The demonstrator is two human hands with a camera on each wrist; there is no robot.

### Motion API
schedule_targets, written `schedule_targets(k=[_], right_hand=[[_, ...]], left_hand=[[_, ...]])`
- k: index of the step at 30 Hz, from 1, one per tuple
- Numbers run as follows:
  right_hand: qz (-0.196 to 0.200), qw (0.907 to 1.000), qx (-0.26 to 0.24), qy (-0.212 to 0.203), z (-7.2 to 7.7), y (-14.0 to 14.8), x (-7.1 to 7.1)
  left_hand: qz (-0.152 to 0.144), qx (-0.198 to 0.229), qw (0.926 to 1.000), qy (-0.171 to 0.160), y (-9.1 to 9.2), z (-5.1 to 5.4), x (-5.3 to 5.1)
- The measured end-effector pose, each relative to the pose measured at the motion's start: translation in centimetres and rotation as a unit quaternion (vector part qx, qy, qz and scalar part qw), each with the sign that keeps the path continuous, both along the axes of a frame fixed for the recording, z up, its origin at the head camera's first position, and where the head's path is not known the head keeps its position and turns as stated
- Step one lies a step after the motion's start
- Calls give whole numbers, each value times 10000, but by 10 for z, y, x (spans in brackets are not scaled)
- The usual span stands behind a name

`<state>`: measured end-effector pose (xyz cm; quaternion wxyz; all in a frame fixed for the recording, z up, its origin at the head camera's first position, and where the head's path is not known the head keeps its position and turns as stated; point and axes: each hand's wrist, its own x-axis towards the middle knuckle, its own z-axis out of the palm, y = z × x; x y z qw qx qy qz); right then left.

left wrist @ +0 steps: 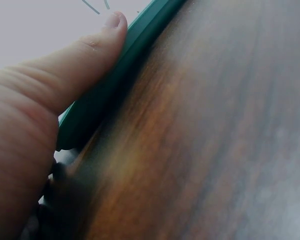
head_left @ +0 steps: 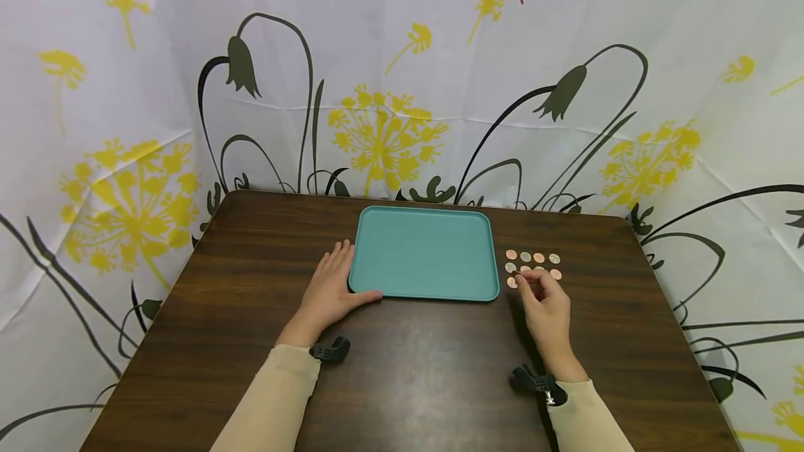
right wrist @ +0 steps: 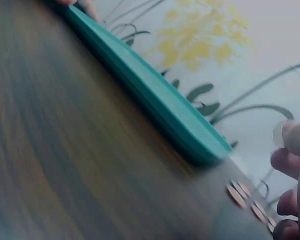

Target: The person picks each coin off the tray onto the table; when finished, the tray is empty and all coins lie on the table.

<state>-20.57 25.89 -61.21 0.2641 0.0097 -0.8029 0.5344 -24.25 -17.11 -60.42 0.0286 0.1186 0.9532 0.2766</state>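
Observation:
A teal tray [head_left: 423, 253] lies flat on the dark wooden table, with nothing on it. My left hand [head_left: 331, 288] is at its near left corner, fingers extended along the left side and thumb touching the near rim; the left wrist view shows that thumb [left wrist: 97, 47] against the tray's edge. To the right of the tray, my right hand [head_left: 549, 309] pinches a coin [right wrist: 278, 135] between thumb and fingertips. Beneath and beyond it, several copper and silvery coins [head_left: 539, 257] lie in rows, some partly hidden by the fingers.
Behind the table [head_left: 427, 382] hangs a white curtain [head_left: 402, 54] printed with yellow and dark flowers, close to the far edge. Each wrist wears a black strap [head_left: 534, 379]. The tray stands near the table's back edge.

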Motion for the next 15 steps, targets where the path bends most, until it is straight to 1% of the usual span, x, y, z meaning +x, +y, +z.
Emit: schedule_targets(k=[3, 4, 6, 11, 15], right_hand=[[-496, 9974, 517, 73, 3, 14, 6], [-641, 9958, 651, 21, 4, 18, 7], [-848, 9924, 854, -262, 4, 23, 7], [-980, 9812, 1222, -1128, 3, 25, 4], [-1148, 9765, 1197, -1378, 4, 25, 3]], left_hand=[[-19, 11, 10000, 1, 1, 0, 0], [-32, 12, 10000, -2, 1, 0, -1], [-39, 2, 10000, -10, 1, 0, -1], [-19, -38, 10000, 28, -1, -2, -1], [-6, 12, 10000, 53, 0, -4, -1]])
